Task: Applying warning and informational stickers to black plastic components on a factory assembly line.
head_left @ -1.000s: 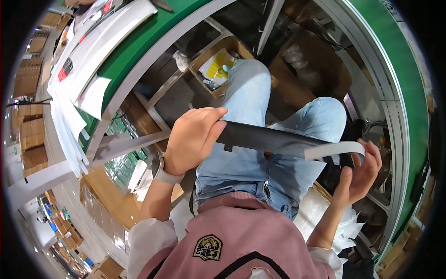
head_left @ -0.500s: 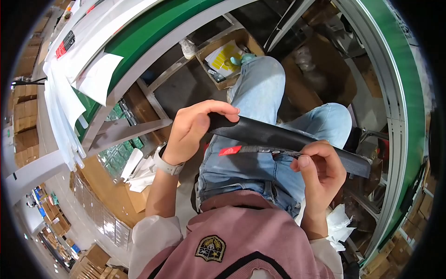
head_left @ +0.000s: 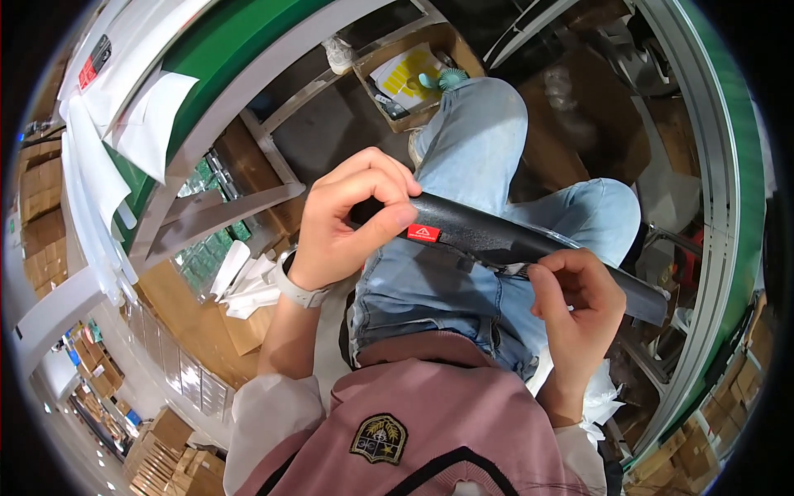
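Observation:
A long, dark, slightly curved plastic piece (head_left: pixel 496 230) lies across above my lap, slanting down to the right. My left hand (head_left: pixel 343 223) is closed on its left end, thumb on the near side and fingers over the far edge. Against its near edge, close to my left thumb, sits a red tab (head_left: pixel 423 232) at the end of a thin dark strip (head_left: pixel 471 258). Along that edge, farther right, my right hand (head_left: pixel 583 302) pinches the strip between thumb and forefinger. My right fingers hide where the strip ends.
Beyond my knees an open cardboard box (head_left: pixel 405 124) holds papers and small items. A green-edged workbench (head_left: pixel 207 70) with white sheets (head_left: pixel 157 124) stands at left, and a metal frame (head_left: pixel 707 165) at right. Crumpled white paper (head_left: pixel 248 281) lies beside my left arm.
The strip's red end has come up against the dark piece's near edge. My left thumb has moved down close beside it. My right hand has shifted slightly right, still pinching.

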A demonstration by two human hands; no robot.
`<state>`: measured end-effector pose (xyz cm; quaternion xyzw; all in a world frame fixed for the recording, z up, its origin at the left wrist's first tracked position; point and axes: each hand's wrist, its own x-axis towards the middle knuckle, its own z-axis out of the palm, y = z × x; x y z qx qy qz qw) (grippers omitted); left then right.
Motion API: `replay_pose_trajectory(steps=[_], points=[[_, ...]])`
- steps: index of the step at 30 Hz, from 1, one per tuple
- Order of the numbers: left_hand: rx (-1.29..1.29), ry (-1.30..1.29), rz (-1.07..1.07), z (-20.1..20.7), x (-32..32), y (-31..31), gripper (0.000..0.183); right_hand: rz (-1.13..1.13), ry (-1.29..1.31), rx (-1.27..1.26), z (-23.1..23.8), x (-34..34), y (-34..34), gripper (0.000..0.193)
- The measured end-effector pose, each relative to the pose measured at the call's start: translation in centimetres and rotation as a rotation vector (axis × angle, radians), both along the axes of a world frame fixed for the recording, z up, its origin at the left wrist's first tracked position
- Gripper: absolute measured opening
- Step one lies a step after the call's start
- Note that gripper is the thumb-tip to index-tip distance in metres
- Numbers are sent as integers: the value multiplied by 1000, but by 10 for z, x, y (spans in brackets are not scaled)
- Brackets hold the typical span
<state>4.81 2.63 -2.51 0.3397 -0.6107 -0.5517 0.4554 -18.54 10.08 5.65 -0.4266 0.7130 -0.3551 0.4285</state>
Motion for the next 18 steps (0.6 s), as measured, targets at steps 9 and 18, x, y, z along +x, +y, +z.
replay_pose_trajectory(steps=[9, 18], points=[[25, -1, -9, 0, 6, -4, 37, 141, 24, -313, -6, -1, 1, 12], [25, 1, -63, 0, 5, 1, 14, 83, 11, -309, -8, -1, 3, 12]])
